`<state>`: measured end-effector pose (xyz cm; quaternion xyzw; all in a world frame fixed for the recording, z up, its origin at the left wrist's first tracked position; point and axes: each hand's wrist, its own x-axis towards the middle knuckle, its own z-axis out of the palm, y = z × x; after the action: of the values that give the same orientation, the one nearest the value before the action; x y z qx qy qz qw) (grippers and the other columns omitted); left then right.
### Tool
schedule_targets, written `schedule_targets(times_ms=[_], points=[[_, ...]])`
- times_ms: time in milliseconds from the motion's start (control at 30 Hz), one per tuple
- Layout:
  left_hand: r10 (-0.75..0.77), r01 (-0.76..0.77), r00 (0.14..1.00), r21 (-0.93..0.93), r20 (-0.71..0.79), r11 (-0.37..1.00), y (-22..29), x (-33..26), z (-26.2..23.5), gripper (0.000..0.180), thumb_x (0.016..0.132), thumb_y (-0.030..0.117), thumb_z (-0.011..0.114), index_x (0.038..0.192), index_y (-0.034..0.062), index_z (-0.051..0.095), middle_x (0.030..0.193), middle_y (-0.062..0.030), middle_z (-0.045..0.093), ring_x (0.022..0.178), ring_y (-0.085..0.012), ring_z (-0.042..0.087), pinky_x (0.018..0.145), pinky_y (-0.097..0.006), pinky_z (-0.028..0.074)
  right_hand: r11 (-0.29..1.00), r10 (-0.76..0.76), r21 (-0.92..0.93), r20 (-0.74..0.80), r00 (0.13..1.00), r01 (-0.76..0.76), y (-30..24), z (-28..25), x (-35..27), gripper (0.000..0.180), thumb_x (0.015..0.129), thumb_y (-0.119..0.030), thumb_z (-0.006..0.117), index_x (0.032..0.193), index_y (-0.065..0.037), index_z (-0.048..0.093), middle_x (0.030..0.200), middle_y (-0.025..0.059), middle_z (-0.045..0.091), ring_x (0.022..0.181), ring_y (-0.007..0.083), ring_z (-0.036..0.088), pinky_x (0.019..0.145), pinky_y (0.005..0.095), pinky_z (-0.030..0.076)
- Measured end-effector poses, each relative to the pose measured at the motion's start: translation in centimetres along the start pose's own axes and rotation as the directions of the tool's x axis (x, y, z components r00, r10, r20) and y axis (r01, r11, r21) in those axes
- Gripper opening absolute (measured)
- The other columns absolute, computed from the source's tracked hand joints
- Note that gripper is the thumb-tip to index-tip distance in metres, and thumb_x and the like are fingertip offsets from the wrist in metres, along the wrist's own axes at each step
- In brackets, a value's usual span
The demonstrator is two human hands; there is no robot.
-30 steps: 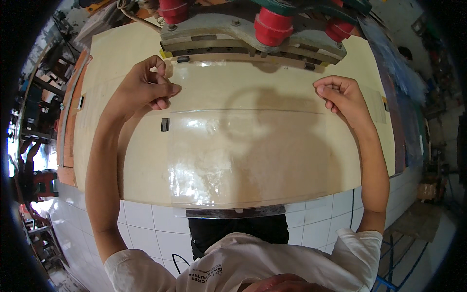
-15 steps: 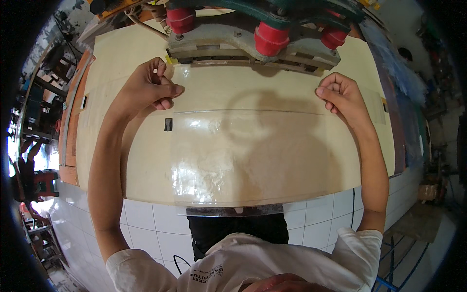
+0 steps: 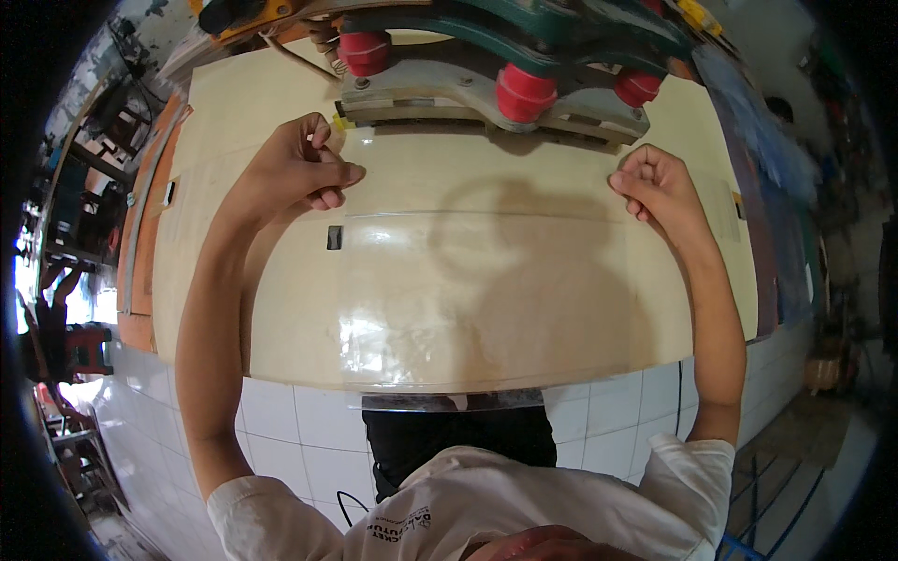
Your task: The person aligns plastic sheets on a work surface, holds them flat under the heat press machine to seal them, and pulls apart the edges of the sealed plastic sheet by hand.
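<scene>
Both fists pinched shut: left hand (image 3: 304, 168) and right hand (image 3: 655, 187) grip clear plastic sheet (image 3: 449, 280); keep it taut, square beneath grey press bar (image 3: 486, 98).

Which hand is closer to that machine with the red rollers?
The left hand. It pinches the clear plastic sheet right beside the machine's near edge, while the right hand grips the sheet farther back.

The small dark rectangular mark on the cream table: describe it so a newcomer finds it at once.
Start at the wide cream-coloured glossy table below the grey and green machine with red cylindrical knobs. Follow the left hand down toward the person. Just below it lies the small dark rectangular mark, the only dark patch on that pale stretch, beside the edge of the clear plastic sheet.
</scene>
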<state>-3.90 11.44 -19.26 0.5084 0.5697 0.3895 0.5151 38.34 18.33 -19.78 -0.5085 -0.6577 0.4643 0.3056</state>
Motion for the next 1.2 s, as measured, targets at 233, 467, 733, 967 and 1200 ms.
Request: schedule_targets(times_ms=[233,467,733,967,1200], points=[[0.030,-0.030,1.000,-0.003,-0.001,1.000,-0.1,0.0,0.1,0.045,0.084,-0.004,0.075,0.084,0.0137,0.033,0.063,-0.0010,0.053,0.051,-0.0068,0.053,0.042,-0.022,0.036,0.999,0.016,-0.034,-0.042,0.999,-0.018,-0.7,0.1,-0.4,0.017,0.088,-0.009,0.075,0.087,-0.006,0.058,0.065,-0.0028,0.057,0.052,0.0030,0.051,0.044,0.0183,0.037],[0.009,-0.010,1.000,0.012,0.016,1.000,0.1,-0.4,0.0,0.047,0.081,-0.001,0.078,0.084,0.0141,0.033,0.062,-0.0015,0.055,0.050,-0.0072,0.056,0.042,-0.021,0.038,0.998,0.032,-0.045,-0.034,0.999,-0.034,-0.6,0.4,-0.5,0.018,0.088,-0.011,0.075,0.086,-0.006,0.058,0.065,-0.0032,0.056,0.051,0.0027,0.049,0.044,0.0181,0.037],[0.006,-0.006,1.000,-0.004,0.017,1.000,0.2,0.0,0.2,0.044,0.083,-0.003,0.075,0.085,0.0108,0.033,0.064,-0.0008,0.052,0.052,-0.0076,0.055,0.042,-0.022,0.038,1.000,-0.028,0.000,0.022,0.999,0.028,0.0,-0.4,-0.2,0.019,0.087,-0.011,0.076,0.088,-0.004,0.059,0.069,-0.0009,0.057,0.054,0.0054,0.050,0.045,0.0206,0.036],[0.011,-0.009,1.000,0.051,-0.026,0.999,0.1,0.2,0.7,0.045,0.084,-0.002,0.074,0.087,0.0131,0.032,0.064,-0.0016,0.053,0.048,-0.0078,0.053,0.041,-0.021,0.037,1.000,-0.007,-0.021,0.032,0.999,0.008,0.4,-0.6,-0.2,0.019,0.088,-0.013,0.076,0.088,-0.005,0.059,0.072,-0.0003,0.060,0.057,0.0047,0.053,0.047,0.0203,0.040],[0.024,-0.021,0.999,0.076,-0.046,0.997,0.0,0.1,0.7,0.041,0.086,-0.002,0.071,0.087,0.0140,0.034,0.063,-0.0015,0.053,0.049,-0.0079,0.051,0.041,-0.023,0.035,0.997,-0.017,-0.076,0.003,1.000,0.017,-0.4,-0.2,-0.9,0.017,0.087,-0.012,0.075,0.086,-0.005,0.059,0.069,-0.0005,0.059,0.057,0.0053,0.054,0.047,0.0212,0.040]])
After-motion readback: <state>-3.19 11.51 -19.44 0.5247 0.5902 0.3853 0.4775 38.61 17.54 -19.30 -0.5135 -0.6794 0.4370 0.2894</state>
